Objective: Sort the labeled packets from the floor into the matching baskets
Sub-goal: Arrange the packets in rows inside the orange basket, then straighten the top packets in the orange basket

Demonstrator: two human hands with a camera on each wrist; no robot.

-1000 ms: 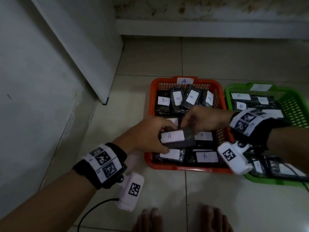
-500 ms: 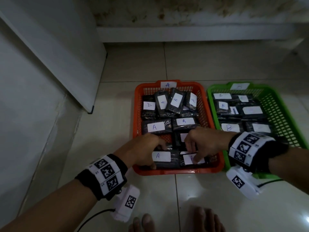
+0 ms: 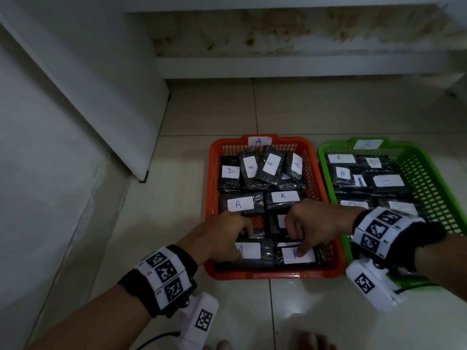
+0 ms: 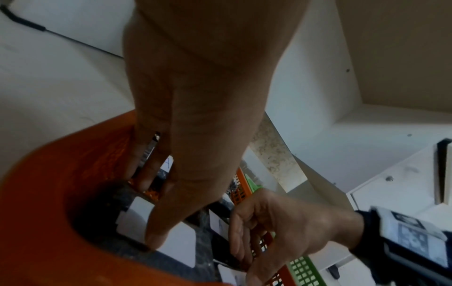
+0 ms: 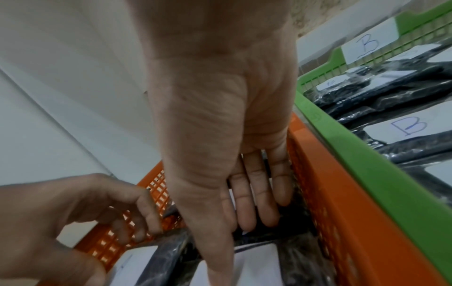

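An orange basket (image 3: 273, 274) tagged A holds several black packets with white A labels. My left hand (image 3: 240, 245) grips the front-left A packet (image 3: 252, 251), fingers curled over its far edge and thumb on the near side; the left wrist view shows the thumb (image 4: 154, 238) lying on its label. My right hand (image 3: 295, 245) presses the front-right packet (image 3: 307, 257) with a straight thumb (image 5: 217, 271) on the label and straight fingers behind it. A green basket (image 3: 434, 162) tagged B, to the right, holds B packets.
A white cabinet panel (image 3: 101, 97) stands at the left, its corner reaching the floor near the orange basket. A stained wall with a step runs along the back. My bare toes (image 3: 310, 342) and a black cable (image 3: 156, 339) are at the bottom edge.
Both hands carried the A packet above the orange basket, then lowered it into the front-left corner. The right hand has moved onto the neighbouring front-right packet.
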